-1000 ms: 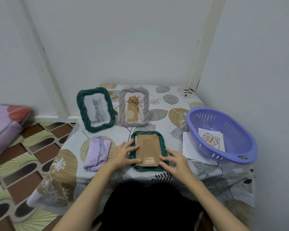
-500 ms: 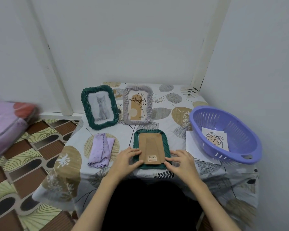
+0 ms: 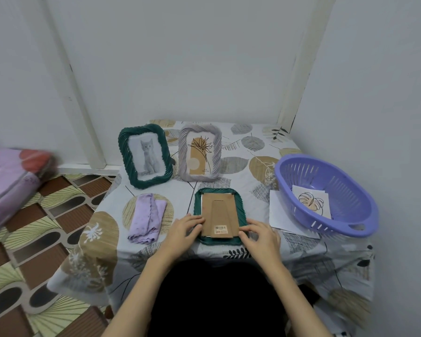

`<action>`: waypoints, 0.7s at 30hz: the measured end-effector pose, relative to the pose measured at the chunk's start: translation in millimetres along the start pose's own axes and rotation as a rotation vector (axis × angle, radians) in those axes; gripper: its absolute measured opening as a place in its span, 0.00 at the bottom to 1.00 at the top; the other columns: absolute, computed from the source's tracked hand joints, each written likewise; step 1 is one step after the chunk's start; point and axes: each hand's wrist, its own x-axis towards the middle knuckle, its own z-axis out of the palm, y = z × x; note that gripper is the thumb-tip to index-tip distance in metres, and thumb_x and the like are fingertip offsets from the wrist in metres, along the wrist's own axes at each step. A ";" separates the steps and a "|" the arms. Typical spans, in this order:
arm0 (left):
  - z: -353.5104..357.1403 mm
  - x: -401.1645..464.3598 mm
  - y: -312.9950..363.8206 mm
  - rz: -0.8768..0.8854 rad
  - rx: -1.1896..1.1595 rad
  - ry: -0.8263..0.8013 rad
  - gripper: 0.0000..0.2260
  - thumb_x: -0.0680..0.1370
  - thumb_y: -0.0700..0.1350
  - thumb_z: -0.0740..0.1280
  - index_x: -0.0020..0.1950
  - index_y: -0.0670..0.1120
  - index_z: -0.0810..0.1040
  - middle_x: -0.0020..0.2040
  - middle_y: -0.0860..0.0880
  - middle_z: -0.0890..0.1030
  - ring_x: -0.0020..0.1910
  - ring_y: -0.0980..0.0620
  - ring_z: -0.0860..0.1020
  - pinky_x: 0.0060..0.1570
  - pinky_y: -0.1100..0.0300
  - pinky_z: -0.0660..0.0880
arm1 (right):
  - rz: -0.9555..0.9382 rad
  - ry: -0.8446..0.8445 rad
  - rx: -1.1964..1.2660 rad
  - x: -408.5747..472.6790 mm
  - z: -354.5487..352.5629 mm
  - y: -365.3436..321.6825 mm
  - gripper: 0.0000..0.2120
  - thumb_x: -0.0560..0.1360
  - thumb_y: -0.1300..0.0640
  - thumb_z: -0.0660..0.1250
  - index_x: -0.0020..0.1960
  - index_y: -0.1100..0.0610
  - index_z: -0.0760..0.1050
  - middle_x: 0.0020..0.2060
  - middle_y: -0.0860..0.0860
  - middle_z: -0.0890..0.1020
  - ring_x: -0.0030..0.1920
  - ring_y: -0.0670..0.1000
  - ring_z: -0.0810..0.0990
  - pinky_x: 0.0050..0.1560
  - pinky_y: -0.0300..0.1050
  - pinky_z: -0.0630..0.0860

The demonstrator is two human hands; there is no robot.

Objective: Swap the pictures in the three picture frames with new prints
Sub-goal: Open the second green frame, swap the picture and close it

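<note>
picture frames come in three here: a green frame (image 3: 220,216) lies face down at the near edge of our table (image 3: 241,147), its brown cardboard backing (image 3: 219,215) up, and behind it stand a dark green frame with a cat print (image 3: 145,155) and a grey frame with a plant print (image 3: 200,153). our left hand (image 3: 184,228) and right hand (image 3: 259,233) have their fingers curled on the lower corners of the backing, seemingly prying it, though the grip itself is hard to read. we judge the task barely begun: no old picture is out yet. new prints (image 3: 311,203) wait in the purple basket (image 3: 326,193) well to the right.
</note>
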 end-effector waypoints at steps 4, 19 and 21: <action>-4.4 0.4 -0.1 0.006 -0.005 -0.060 0.37 0.62 0.67 0.55 0.64 0.46 0.75 0.68 0.53 0.71 0.64 0.61 0.66 0.69 0.53 0.61 | -0.029 -0.062 -0.039 2.0 -3.7 0.0 0.12 0.71 0.47 0.64 0.54 0.43 0.79 0.58 0.43 0.77 0.63 0.47 0.72 0.68 0.56 0.58; -11.5 1.7 3.0 0.093 0.242 -0.119 0.38 0.64 0.70 0.54 0.66 0.48 0.74 0.69 0.55 0.71 0.65 0.56 0.71 0.65 0.58 0.68 | -0.058 -0.073 -0.133 -0.3 -5.0 -2.5 0.09 0.73 0.49 0.67 0.52 0.44 0.80 0.59 0.44 0.76 0.63 0.46 0.70 0.71 0.58 0.47; -10.3 1.2 0.9 0.111 0.264 -0.095 0.38 0.65 0.69 0.52 0.65 0.48 0.74 0.68 0.55 0.71 0.65 0.56 0.72 0.64 0.58 0.69 | -0.058 -0.077 -0.133 -0.6 -5.2 -2.6 0.09 0.73 0.49 0.67 0.52 0.44 0.80 0.59 0.44 0.75 0.63 0.46 0.69 0.71 0.57 0.47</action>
